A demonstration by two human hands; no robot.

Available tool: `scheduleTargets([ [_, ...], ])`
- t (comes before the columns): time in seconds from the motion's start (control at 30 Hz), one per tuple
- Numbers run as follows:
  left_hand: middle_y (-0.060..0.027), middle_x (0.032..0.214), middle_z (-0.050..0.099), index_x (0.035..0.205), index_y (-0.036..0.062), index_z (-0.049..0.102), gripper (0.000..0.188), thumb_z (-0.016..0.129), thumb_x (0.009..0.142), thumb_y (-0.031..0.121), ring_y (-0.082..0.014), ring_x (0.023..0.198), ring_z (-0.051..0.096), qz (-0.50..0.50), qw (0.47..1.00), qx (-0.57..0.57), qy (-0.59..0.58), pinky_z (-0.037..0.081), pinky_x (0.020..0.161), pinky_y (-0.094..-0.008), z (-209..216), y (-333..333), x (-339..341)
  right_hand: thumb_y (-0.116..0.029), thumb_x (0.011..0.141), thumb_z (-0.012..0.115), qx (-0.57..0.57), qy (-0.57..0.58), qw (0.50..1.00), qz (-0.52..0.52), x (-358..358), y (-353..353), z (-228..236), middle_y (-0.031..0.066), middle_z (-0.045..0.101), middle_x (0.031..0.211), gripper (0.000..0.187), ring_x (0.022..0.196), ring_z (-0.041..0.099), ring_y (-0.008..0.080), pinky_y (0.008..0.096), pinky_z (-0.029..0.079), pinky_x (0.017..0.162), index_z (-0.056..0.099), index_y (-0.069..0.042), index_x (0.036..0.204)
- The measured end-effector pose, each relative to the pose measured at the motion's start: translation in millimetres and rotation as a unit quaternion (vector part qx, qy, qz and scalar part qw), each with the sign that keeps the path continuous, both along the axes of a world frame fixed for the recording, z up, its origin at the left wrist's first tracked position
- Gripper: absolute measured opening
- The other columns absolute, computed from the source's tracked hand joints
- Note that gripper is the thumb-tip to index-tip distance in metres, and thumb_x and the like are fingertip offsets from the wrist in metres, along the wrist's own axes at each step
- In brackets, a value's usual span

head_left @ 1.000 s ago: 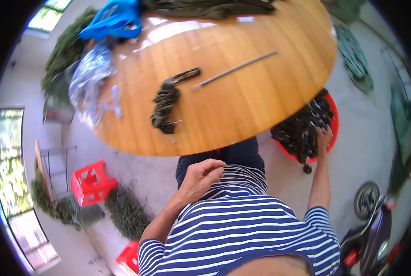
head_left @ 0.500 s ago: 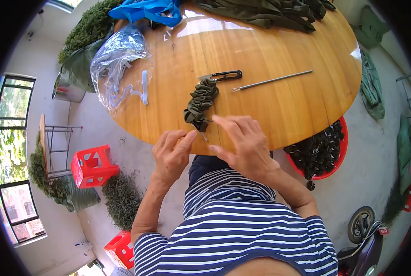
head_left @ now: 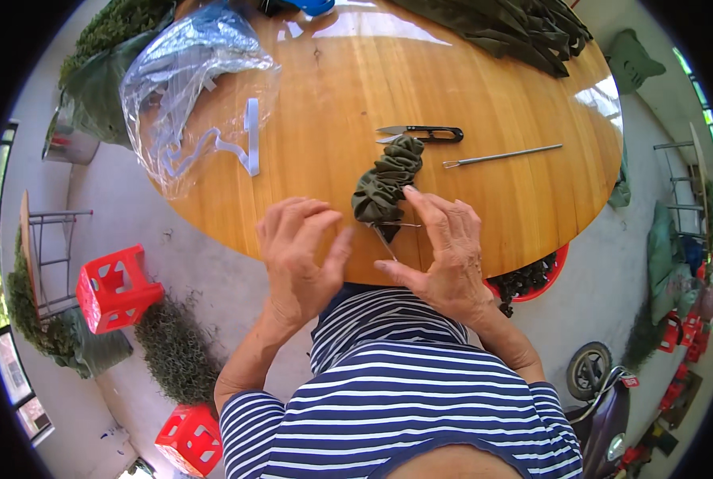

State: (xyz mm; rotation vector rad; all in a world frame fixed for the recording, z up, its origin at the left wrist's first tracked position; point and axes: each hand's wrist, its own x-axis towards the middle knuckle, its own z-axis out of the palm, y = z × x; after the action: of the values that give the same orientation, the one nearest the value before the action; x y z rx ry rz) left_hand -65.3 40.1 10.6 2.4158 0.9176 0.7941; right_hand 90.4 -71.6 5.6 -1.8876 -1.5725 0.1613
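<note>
A short tube of gathered olive-green fabric [head_left: 388, 182] lies at the near side of the wooden table, bunched into ruffles. Thin metal prongs [head_left: 385, 239] stick out around its near end; their exact kind I cannot make out. My right hand [head_left: 452, 247] is beside it, thumb and fingers apart, the index fingertip at the fabric's right edge. To the left, my left hand [head_left: 302, 251] is held off the fabric with its fingers spread and nothing in them. Black-handled thread snips [head_left: 422, 134] lie at the fabric's far end.
A metal rod with a looped tip [head_left: 504, 156] lies right of the snips. White elastic [head_left: 252, 140] and a clear plastic bag [head_left: 153, 104] are at the left. Dark green cloth [head_left: 508, 36] covers the far right. Below the table edge stands a red basin [head_left: 562, 263]; a red stool [head_left: 117, 287] is left.
My left hand has let go of the fabric's near end, and its fingers have spread. My right hand stays close by the fabric. The whole view has shifted.
</note>
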Motion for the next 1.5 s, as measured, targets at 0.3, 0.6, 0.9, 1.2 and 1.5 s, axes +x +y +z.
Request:
scheduleTargets([
  [0.3, -0.0106, 0.118, 0.049, 0.087, 0.0061, 0.064, 0.023, 0.069, 0.067, 0.018, -0.0327, 0.127, 0.023, 0.022, 0.999, -0.044, 0.02, 0.003, 0.097, -0.0612, -14, -19, 9, -0.005, 0.071, 0.06, 0.023, -0.149, 0.982, 0.116, 46, 34, 33, 0.007, 0.051, 0.113, 0.035, 0.105, 0.045, 0.0255, 0.0367, 0.037, 0.089, 0.061, -0.014, 0.105],
  [0.6, -0.0069, 0.116, 0.051, 0.085, 0.0056, 0.064, 0.017, 0.066, 0.07, 0.014, -0.0305, 0.126, 0.026, 0.027, 0.998, -0.06, 0.0, 0.001, 0.098, -0.0611, -19, -18, 16, -0.007, 0.066, 0.064, 0.008, -0.113, 0.964, 0.242, 54, 61, 29, 0.0054, 0.051, 0.107, 0.025, 0.103, 0.046, 0.0253, 0.036, 0.043, 0.084, 0.064, -0.013, 0.091],
  [0.9, -0.0033, 0.105, 0.058, 0.083, 0.0066, 0.065, 0.013, 0.065, 0.072, 0.012, -0.0284, 0.122, 0.035, 0.037, 0.995, -0.081, -0.043, 0.002, 0.099, -0.0598, -19, -15, 22, -0.005, 0.061, 0.067, 0.063, -0.094, 0.971, 0.209, 54, 53, 12, 0.005, 0.051, 0.103, 0.028, 0.097, 0.048, 0.0256, 0.0346, 0.046, 0.08, 0.065, -0.013, 0.088],
  [1.2, -0.0072, 0.108, 0.056, 0.078, 0.005, 0.059, 0.007, 0.06, 0.071, 0.002, -0.0303, 0.12, 0.037, 0.012, 0.995, -0.08, -0.05, 0.008, 0.1, -0.0567, -10, -10, 24, -0.004, 0.065, 0.066, 0.011, -0.108, 0.973, 0.206, 55, 48, 27, 0.0038, 0.052, 0.103, 0.032, 0.098, 0.049, 0.0238, 0.0347, 0.041, 0.084, 0.063, -0.014, 0.095],
  [1.5, -0.0141, 0.116, 0.049, 0.077, 0.0045, 0.053, 0.012, 0.059, 0.067, 0.002, -0.0329, 0.119, 0.039, -0.12, 0.983, 0.133, -0.025, 0.013, 0.101, -0.0538, 59, 24, 28, -0.016, 0.076, 0.065, -0.021, 0.138, 0.943, 0.303, 64, 70, 61, 0.0055, 0.056, 0.103, 0.04, 0.101, 0.05, 0.0234, 0.0382, 0.032, 0.094, 0.053, -0.012, 0.114],
])
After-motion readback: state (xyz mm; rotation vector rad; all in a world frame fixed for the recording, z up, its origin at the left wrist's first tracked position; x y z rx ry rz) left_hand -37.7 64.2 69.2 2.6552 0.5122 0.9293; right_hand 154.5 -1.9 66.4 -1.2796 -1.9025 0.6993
